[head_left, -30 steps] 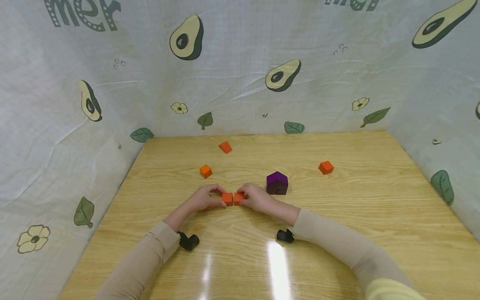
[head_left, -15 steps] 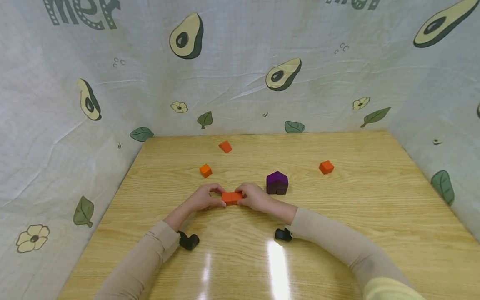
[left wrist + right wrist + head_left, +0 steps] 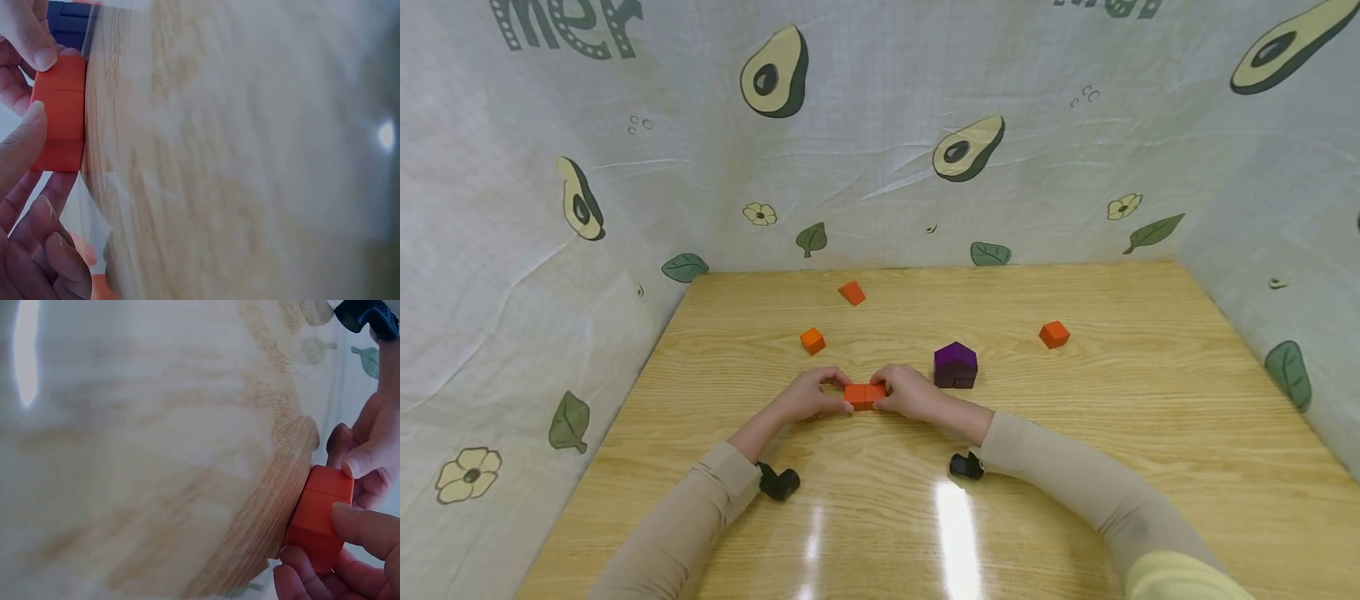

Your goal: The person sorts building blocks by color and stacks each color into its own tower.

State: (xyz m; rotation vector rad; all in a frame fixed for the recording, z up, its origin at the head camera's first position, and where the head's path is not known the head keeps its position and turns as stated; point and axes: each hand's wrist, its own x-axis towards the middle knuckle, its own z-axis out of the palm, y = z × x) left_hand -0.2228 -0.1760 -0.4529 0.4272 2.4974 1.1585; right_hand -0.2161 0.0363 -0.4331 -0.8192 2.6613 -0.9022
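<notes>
Two orange-red blocks lie end to end on the wooden table in the head view, their faces meeting at a thin seam. My left hand (image 3: 808, 396) pinches the left block (image 3: 855, 397) between thumb and fingers from its outer side. From the opposite side, my right hand (image 3: 910, 393) pinches the right block (image 3: 875, 396), with fingers covering its outer end. The left wrist view shows the left thumb (image 3: 31, 128) on the near face of the left block (image 3: 65, 115). In the right wrist view, the right thumb (image 3: 353, 525) presses the right block (image 3: 312, 531).
A purple house-shaped stack (image 3: 956, 365) stands just beyond the right hand. Farther back are an orange cube (image 3: 812, 341), an orange-red wedge (image 3: 853, 292) and, at right, another orange-red block (image 3: 1055, 334). A patterned cloth (image 3: 880, 192) hangs around the table.
The right hand has slid its block left against the other block, and the narrow gap between them has closed. Little differs over the last half second.
</notes>
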